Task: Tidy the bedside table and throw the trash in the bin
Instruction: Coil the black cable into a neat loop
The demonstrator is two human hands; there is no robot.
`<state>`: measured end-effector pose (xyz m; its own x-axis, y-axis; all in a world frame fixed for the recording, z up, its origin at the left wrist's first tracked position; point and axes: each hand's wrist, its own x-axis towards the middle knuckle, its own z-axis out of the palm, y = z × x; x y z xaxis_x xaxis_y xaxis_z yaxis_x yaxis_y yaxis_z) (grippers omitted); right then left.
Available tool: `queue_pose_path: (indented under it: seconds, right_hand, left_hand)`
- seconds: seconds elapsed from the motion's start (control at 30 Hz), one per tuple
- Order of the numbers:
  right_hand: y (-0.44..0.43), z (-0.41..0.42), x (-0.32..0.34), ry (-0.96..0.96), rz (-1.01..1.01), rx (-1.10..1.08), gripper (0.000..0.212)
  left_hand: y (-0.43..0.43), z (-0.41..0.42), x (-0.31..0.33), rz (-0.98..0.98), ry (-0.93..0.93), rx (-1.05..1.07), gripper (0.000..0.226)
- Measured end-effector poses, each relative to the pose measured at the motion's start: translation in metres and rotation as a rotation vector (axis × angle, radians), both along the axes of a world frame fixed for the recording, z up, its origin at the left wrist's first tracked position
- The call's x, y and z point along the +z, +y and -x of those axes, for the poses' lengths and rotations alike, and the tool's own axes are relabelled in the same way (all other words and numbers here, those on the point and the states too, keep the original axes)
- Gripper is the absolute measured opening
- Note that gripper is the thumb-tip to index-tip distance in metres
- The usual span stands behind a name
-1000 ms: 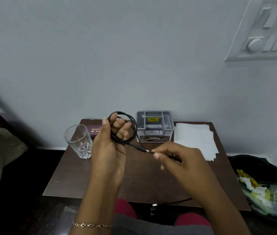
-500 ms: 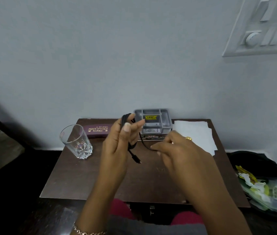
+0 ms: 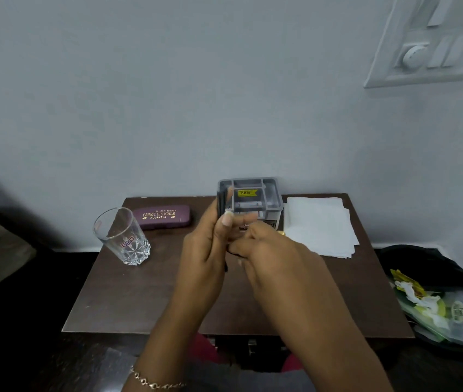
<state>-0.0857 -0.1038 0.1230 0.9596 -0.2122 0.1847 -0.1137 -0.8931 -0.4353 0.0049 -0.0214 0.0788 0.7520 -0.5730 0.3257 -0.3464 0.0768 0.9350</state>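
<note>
Since earlier: both hands closer, plug tail shorter.
Left hand: closed on black cable coil, above the table.
Right hand: pinching the loose end.
Risk: coil springs open if released.
Glass: near, could get knocked.
Organiser: behind, likely destination.

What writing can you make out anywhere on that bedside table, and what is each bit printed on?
"PRINCE OPTICALS" and beneath it "ROURKELA": gold letters on the purple spectacle case; the small number line above is too blurred to read.
"49.00", roughly: yellow price sticker on the grey organiser box; its other print is too small.
Red mark on the glass: unreadable.
</note>
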Motion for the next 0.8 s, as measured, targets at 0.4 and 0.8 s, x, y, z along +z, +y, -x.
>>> queue_pose_path:
  seconds: [0.4, 0.8]
  right_hand:
    - [-0.025, -0.002, -0.015, -0.383, -0.258, -0.309, 0.008]
    - [-0.014, -0.013, -0.052, -0.225, -1.173, -0.305, 0.038]
  left_hand:
    - [0.009, 0.006, 0.006, -0.242, 0.57, -0.428, 0.062]
    - [0.0, 0.001, -0.003, 0.468, 0.975, -0.294, 0.04]
